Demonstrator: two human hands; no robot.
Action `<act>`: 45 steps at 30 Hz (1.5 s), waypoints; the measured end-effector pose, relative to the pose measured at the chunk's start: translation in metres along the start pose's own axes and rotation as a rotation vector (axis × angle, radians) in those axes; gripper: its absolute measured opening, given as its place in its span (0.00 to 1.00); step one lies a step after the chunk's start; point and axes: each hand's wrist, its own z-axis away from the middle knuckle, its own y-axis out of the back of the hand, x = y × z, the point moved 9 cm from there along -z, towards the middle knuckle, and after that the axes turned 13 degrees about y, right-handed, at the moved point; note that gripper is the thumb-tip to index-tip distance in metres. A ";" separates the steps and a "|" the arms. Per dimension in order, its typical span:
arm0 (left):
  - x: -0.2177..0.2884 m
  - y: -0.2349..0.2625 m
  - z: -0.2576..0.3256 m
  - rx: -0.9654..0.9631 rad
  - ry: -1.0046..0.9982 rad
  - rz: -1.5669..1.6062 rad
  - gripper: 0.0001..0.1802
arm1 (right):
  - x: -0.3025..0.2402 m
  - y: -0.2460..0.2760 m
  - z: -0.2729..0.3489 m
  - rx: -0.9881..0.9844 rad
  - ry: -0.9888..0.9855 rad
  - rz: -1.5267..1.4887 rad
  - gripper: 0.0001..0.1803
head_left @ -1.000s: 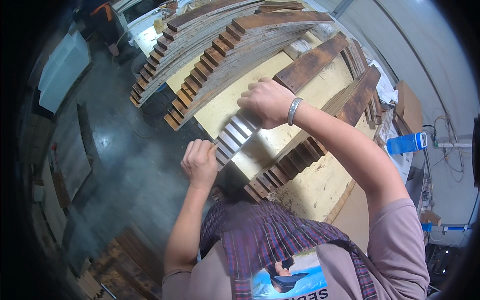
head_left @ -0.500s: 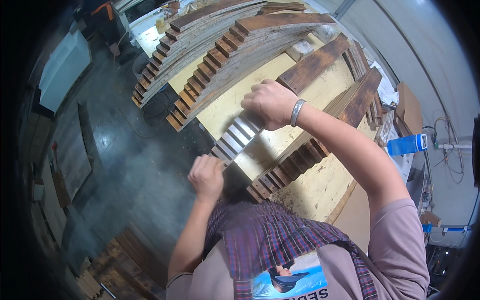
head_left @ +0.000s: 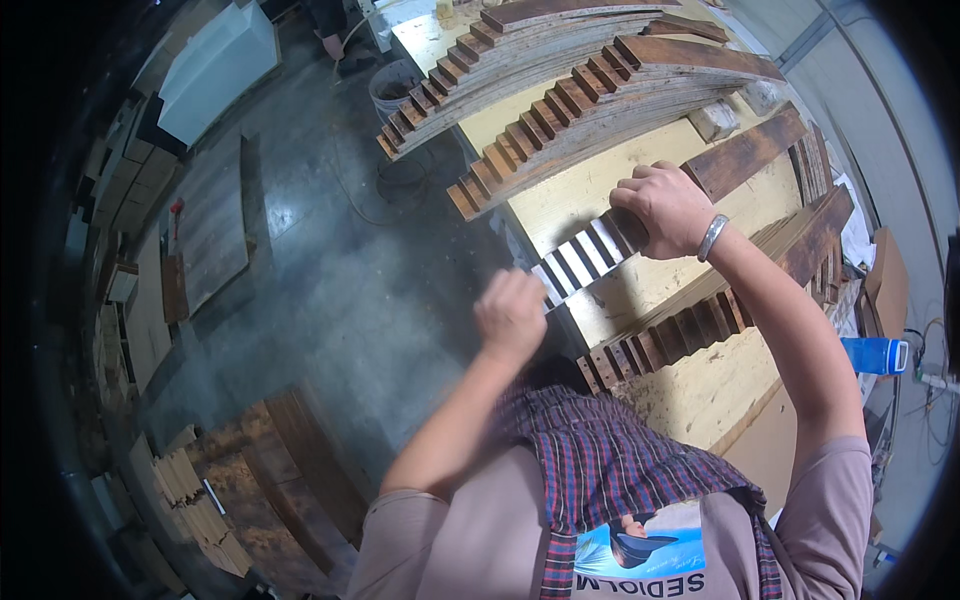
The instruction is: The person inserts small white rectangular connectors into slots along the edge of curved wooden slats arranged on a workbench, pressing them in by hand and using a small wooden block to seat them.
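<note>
A stepped row of board ends (head_left: 580, 262), striped bright white and dark, runs between my two hands over the pale work table. At its upper end my right hand (head_left: 668, 210), with a silver bracelet at the wrist, curls its fingers over the dark brown boards (head_left: 628, 232). My left hand (head_left: 510, 315) is closed and smeared by motion beside the row's lower end. Whatever its fingers hold, if anything, is hidden. Nearer my body lies another stepped stack of brown boards (head_left: 668, 342), with small holes in some of the ends.
Two tall stepped stacks of curved boards (head_left: 560, 105) (head_left: 455, 65) lie on the table's far side. A blue bottle (head_left: 875, 355) is at the right. A bucket (head_left: 392, 85) stands on the floor beyond the table. More brown boards (head_left: 270, 465) lie at lower left.
The view has swung, so the table and both hands appear further right and more floor shows at left. Both hands remain at the striped row; more dark board shows beside my right hand.
</note>
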 end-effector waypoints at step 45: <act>-0.030 0.023 0.018 0.065 0.133 0.146 0.06 | 0.003 -0.003 0.006 -0.002 0.032 0.086 0.31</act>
